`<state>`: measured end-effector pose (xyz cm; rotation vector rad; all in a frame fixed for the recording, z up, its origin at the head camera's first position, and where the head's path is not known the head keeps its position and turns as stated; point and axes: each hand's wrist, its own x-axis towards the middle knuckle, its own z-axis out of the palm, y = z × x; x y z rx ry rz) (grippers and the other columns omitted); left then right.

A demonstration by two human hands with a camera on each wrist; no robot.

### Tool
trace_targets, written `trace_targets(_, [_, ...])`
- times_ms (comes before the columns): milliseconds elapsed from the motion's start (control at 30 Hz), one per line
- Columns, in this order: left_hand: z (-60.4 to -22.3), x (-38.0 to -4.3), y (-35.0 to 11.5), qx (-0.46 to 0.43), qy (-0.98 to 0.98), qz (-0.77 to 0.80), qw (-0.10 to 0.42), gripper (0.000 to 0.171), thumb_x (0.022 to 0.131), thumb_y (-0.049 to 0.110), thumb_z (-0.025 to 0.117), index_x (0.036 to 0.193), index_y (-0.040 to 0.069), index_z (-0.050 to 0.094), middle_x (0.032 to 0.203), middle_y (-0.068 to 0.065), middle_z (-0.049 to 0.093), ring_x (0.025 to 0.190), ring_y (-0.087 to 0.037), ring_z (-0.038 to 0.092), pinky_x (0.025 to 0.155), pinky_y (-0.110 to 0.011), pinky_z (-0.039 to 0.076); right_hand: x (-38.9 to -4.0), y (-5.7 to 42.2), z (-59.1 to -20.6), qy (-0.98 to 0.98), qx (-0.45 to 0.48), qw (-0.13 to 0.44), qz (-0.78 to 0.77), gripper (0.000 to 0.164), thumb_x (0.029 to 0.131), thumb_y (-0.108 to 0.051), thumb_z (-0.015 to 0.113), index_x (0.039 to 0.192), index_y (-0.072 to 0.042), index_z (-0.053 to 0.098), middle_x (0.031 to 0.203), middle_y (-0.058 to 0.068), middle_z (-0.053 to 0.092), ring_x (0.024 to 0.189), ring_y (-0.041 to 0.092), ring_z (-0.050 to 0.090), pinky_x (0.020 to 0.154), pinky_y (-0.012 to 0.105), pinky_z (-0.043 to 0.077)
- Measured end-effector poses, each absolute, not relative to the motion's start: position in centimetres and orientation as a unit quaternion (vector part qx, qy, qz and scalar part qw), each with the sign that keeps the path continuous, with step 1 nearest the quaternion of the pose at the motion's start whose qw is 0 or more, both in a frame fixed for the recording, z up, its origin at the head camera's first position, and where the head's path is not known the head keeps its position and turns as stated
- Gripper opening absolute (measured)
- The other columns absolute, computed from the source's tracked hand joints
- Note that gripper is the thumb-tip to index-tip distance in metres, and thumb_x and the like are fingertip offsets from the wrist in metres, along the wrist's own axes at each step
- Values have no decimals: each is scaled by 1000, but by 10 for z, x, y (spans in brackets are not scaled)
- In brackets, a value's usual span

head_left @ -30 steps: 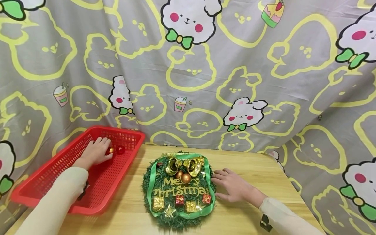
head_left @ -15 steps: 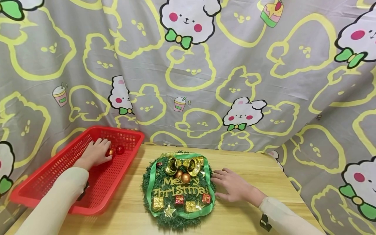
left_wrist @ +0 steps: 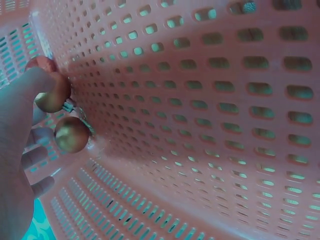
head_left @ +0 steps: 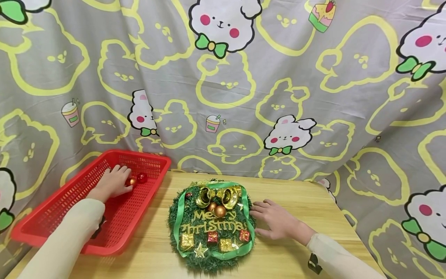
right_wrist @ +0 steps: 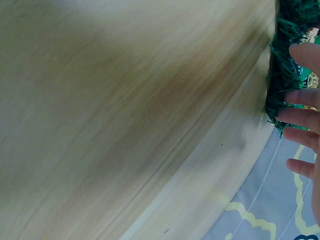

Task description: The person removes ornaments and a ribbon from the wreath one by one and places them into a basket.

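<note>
My left hand point(head_left: 113, 181) reaches into a red plastic basket point(head_left: 139, 203), palm down. In the left wrist view its thumb lies over one gold bauble point(left_wrist: 57, 97), and its loosely spread fingers are beside a second gold bauble point(left_wrist: 71, 135). A shiny red bauble point(head_left: 142, 177) sits just to the right of them, at the basket's far end. My right hand point(head_left: 273, 220) rests at the right edge of a green tinsel wreath point(head_left: 212, 266), fingers extended onto its tips. Gold bells point(head_left: 230, 197), bronze balls point(head_left: 220, 211), gift boxes, gold lettering and a green ribbon point(head_left: 180, 221) cover the wreath.
The wooden table point(head_left: 296, 190) carries the wreath in the middle and the basket at the left. Behind it hangs a grey cartoon-printed curtain point(head_left: 240, 116), which also runs down the right side.
One gold bauble has shifted slightly right and nearer beside my left fingertips. My left hand has barely moved; my right hand stays at the wreath's edge.
</note>
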<state>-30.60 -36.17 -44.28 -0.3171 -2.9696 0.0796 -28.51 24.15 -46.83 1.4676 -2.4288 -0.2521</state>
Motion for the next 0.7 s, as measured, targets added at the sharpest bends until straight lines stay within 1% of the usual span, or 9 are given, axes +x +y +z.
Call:
trace_targets(400, [-445, -308, -362, -103, -992, 17, 73, 67, 85, 32, 76, 131, -11, 53, 132, -33, 54, 122, -51, 45, 102, -76, 35, -285, 241, -467, -841, 516, 144, -79, 60, 97, -56, 56, 136, -10, 64, 137, 10, 66, 129, 32, 60, 107, 55, 46])
trace_targets(633, [-441, -307, -359, -106, -991, 16, 77, 66, 86, 33, 74, 130, -10, 54, 131, -33, 55, 121, -51, 45, 100, -75, 36, -284, 241, -465, -841, 516, 142, -81, 60, 97, -56, 57, 136, -10, 63, 137, 10, 66, 129, 32, 60, 107, 55, 46])
trace_targets(700, [-438, -307, -358, -108, -991, 13, 83, 61, 86, 33, 74, 126, -9, 55, 128, -31, 56, 118, -50, 46, 98, -74, 38, -284, 241, -465, -842, 515, 142, -81, 60, 97, -56, 57, 136, -10, 63, 137, 10, 65, 129, 31, 60, 107, 55, 46])
